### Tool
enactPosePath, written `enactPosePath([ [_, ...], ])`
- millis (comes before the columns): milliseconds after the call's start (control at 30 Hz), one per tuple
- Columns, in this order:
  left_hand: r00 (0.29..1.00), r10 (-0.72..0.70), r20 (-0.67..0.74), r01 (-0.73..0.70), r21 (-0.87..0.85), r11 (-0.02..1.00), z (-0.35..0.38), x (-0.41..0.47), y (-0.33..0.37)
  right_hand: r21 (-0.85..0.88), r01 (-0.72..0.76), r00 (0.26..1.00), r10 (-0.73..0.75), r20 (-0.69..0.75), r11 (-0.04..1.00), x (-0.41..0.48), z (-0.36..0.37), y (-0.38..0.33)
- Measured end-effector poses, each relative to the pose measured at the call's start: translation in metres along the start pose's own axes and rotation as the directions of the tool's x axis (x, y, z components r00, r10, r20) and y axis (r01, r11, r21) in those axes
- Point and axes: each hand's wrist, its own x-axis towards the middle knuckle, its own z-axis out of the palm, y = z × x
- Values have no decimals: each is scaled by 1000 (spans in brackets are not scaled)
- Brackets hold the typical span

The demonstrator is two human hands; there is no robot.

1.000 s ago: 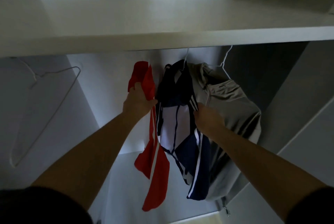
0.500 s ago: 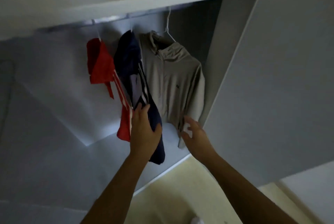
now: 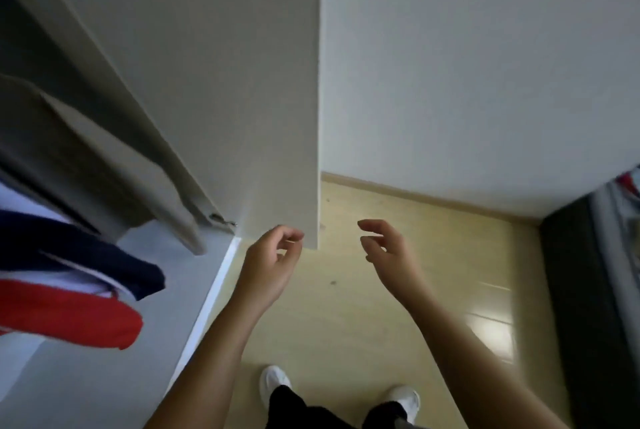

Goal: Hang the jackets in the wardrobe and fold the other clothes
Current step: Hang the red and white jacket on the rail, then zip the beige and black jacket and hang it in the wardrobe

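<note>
One view only, worn on my head, looking steeply down and forward. It sits close to the wardrobe door [image 3: 221, 82] filling the upper left of the frame; the floor [image 3: 346, 324] and my shoes [image 3: 273, 382] lie at bottom centre. Wide-angle, edges blurred.

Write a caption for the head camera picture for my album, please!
Both empty hands, left and right, hover by the wardrobe door; jackets hang inside.
</note>
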Motion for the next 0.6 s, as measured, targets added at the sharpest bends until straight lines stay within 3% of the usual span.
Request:
enactPosePath([
  [267,914,201,353,-213,-6,977,208,9,117,71,-194,927,207,-314,978,-51,-226,98],
  [400,861,240,447,-224,-90,970,308,-5,169,171,-252,828,304,-472,952,-82,-313,140],
  [600,729,291,620,-275,-124,953,414,6,232,314,-253,676,399,-620,915,-105,-402,186],
])
